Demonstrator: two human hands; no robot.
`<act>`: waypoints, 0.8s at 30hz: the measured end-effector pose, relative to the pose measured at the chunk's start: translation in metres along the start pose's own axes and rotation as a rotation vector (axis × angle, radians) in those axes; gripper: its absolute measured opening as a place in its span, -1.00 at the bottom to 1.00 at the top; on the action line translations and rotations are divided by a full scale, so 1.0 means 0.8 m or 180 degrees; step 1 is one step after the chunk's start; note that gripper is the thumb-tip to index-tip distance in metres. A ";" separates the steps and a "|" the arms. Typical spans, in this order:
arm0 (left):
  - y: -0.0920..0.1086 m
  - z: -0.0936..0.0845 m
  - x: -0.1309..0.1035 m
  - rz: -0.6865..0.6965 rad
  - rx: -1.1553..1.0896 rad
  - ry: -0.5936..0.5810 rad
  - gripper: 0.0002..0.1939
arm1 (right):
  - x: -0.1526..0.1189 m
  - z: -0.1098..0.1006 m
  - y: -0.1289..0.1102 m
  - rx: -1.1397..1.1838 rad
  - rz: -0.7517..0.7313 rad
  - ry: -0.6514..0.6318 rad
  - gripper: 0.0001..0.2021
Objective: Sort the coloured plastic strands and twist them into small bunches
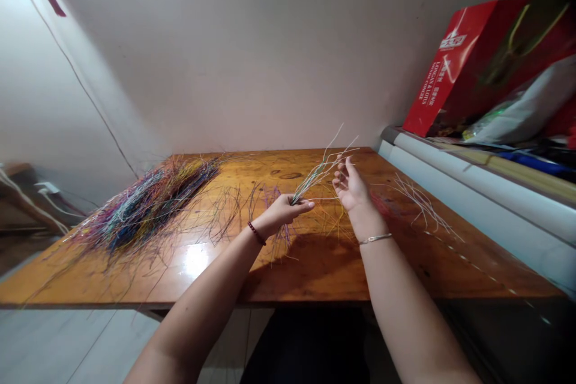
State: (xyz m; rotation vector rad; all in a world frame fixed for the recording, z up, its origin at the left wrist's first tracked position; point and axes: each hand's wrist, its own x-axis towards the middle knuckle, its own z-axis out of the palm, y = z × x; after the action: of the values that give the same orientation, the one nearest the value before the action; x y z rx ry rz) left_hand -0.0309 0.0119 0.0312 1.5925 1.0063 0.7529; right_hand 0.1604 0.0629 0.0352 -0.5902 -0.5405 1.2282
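Note:
My left hand (283, 211) grips a bundle of thin wires (312, 175), mostly white with some green ones, between thumb and fingers. The loose ends fan out up and to the right. At those ends is my right hand (353, 186), its fingers curled in and the thumb near the fingertips, closed on thin white wire; exactly which strands it pinches is hard to make out. Below the hands, purple wires (283, 234) and orange-yellow wires (330, 219) lie on the wooden table (315, 282).
A thick heap of multicoloured wires (148, 204) covers the table's left side. Loose white wires (427, 207) lie at the right. Along the right edge stand long white rolls (472, 186), with a red box (454, 66) above. A wall (270, 54) rises behind the table.

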 end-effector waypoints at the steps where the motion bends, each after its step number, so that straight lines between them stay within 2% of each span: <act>1: -0.001 0.000 0.000 0.0012 0.0014 -0.0022 -0.53 | 0.000 0.000 -0.001 0.0025 0.0028 0.0030 -0.73; 3: -0.003 0.001 0.002 0.0036 -0.0109 0.0010 -0.53 | -0.001 0.000 -0.004 0.0068 0.0085 0.0114 -0.79; 6: -0.004 0.000 0.006 0.0117 -0.0732 0.0152 -0.51 | -0.002 0.002 -0.004 0.0095 0.0229 0.0226 -0.87; 9: -0.004 -0.002 0.008 0.0244 -0.1250 0.0234 -0.57 | -0.004 0.005 0.001 0.0058 0.0403 0.0301 -0.87; 13: -0.003 -0.004 0.008 0.0340 -0.1364 0.0445 -0.63 | -0.008 0.010 0.013 0.0072 0.0595 0.0242 -0.88; 15: -0.003 -0.003 0.009 0.0358 -0.1371 0.0565 -0.62 | -0.012 0.014 0.019 0.0159 0.0729 0.0061 -0.87; 18: -0.004 -0.002 0.011 0.0382 -0.1471 0.0740 -0.61 | -0.019 0.019 0.025 0.0285 0.0837 -0.0505 -0.83; 21: -0.006 -0.002 0.013 0.0427 -0.1673 0.0810 -0.61 | -0.028 0.026 0.028 0.0127 0.0856 -0.1012 -0.77; 24: -0.006 -0.002 0.014 0.0449 -0.1834 0.0831 -0.60 | -0.040 0.033 0.028 -0.0080 0.0970 -0.1297 -0.72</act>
State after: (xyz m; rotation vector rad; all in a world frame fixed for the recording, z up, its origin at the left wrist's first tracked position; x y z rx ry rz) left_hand -0.0286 0.0228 0.0268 1.0864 0.7645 1.2451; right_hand 0.1189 0.0400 0.0369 -0.4535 -0.8288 1.6485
